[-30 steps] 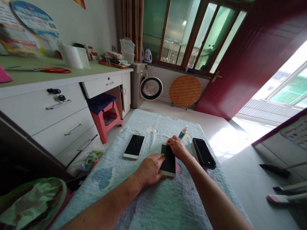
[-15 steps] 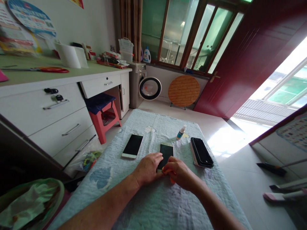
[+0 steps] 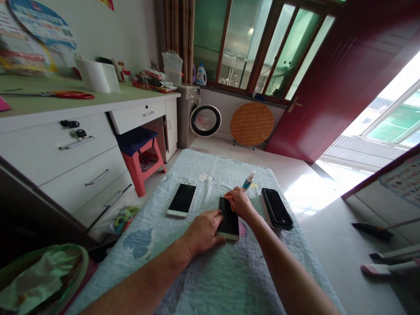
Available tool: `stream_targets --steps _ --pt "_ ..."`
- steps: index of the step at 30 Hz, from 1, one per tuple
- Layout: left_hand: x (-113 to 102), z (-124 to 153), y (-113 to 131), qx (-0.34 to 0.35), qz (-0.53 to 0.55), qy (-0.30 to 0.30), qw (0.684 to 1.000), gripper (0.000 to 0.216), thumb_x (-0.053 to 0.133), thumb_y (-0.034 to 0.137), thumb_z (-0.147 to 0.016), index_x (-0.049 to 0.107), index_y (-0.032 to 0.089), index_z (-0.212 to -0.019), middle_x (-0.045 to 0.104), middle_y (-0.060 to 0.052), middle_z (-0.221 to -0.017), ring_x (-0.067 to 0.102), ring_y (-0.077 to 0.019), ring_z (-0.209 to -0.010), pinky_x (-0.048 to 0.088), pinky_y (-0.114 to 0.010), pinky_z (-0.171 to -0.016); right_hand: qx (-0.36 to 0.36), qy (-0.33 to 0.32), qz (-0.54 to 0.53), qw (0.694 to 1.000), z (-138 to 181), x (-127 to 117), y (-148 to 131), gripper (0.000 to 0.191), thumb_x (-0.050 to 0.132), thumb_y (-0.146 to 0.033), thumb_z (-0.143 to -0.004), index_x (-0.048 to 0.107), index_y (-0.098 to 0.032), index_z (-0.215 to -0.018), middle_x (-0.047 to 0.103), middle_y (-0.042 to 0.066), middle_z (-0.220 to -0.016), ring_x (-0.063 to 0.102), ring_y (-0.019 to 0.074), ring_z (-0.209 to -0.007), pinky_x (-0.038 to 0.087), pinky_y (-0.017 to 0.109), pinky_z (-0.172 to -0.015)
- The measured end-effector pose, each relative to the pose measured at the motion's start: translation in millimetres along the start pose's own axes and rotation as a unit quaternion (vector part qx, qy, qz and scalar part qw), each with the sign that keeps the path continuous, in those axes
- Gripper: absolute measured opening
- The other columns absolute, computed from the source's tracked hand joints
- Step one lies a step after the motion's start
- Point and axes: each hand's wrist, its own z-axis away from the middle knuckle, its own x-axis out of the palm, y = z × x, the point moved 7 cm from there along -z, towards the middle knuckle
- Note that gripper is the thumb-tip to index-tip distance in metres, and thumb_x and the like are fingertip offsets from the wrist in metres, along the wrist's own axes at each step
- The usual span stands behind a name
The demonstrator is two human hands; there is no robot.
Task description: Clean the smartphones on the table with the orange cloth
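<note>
A smartphone with a dark screen lies face up on the cloth-covered surface. My left hand holds it at its left side, fingertips on the edge and thumb by the lower corner. At the phone's top end, my right hand is closed around an orange cloth pressed to the screen; the fingers hide most of the cloth. Farther left lies a second smartphone with a white frame. A small spray bottle stands just beyond my right hand. On the right is a stack of phones, a black one uppermost.
A pale blue quilted cover lies under everything. To the left are a white desk, a red stool and a green-rimmed bin. A washing machine with its door open and a folded round table stand behind.
My right hand has moved with the orange cloth from the phone's bottom end up to its top end. My left hand stays at the phone's left side.
</note>
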Motion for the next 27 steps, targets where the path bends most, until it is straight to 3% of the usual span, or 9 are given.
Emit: stream_targets --steps 6,10,14,21,27 --pt "-4 -1 5 0.007 -0.017 0.007 1.000 0.051 0.077 0.043 -0.070 0.061 0.016 -0.111 0.063 -0.008 -0.113 0.058 -0.0276 -0.104 0.046 -0.039 -0.094 -0.057 -0.006 -0.031 0.998 1 9 -20 0.026 0.050 -0.006 -0.084 0.073 -0.017 -0.092 0.060 0.005 -0.091 0.057 0.0137 -0.088 0.042 0.025 -0.085" --pt "-4 1 19 0.024 -0.080 0.005 0.996 0.028 0.074 0.035 -0.076 0.066 0.017 -0.096 0.065 -0.007 -0.103 0.056 -0.0274 -0.102 0.046 -0.040 -0.090 -0.109 -0.047 -0.058 0.991 12 11 -33 0.031 0.049 -0.003 -0.083 0.074 -0.020 -0.085 0.060 0.003 -0.088 0.055 0.0129 -0.084 0.042 0.025 -0.083" --pt "3 4 36 0.072 -0.150 0.005 0.986 0.006 0.061 0.020 -0.086 0.065 0.015 -0.086 0.066 -0.007 -0.089 0.057 -0.0256 -0.095 0.047 -0.039 -0.082 -0.104 -0.048 -0.006 0.993 5 10 -31 0.026 0.052 -0.011 -0.086 0.075 -0.024 -0.086 0.057 0.004 -0.094 0.051 0.0158 -0.091 0.040 0.027 -0.085" --pt "13 6 41 0.078 -0.186 0.030 0.979 0.010 0.055 0.008 -0.085 0.062 0.015 -0.083 0.063 -0.005 -0.080 0.058 -0.0228 -0.077 0.048 -0.037 -0.069 -0.081 -0.088 0.089 0.989 -20 19 -31 0.027 0.047 -0.012 -0.089 0.072 -0.022 -0.092 0.053 0.007 -0.101 0.047 0.0177 -0.091 0.039 0.027 -0.079" --pt "17 7 43 0.056 -0.183 0.054 0.980 0.012 0.056 0.005 -0.082 0.064 0.014 -0.082 0.065 -0.005 -0.080 0.059 -0.0231 -0.073 0.049 -0.036 -0.064 -0.121 -0.130 0.117 0.977 -5 18 -51 0.023 0.050 -0.010 -0.085 0.070 -0.021 -0.085 0.051 0.006 -0.099 0.041 0.0184 -0.091 0.035 0.027 -0.076"
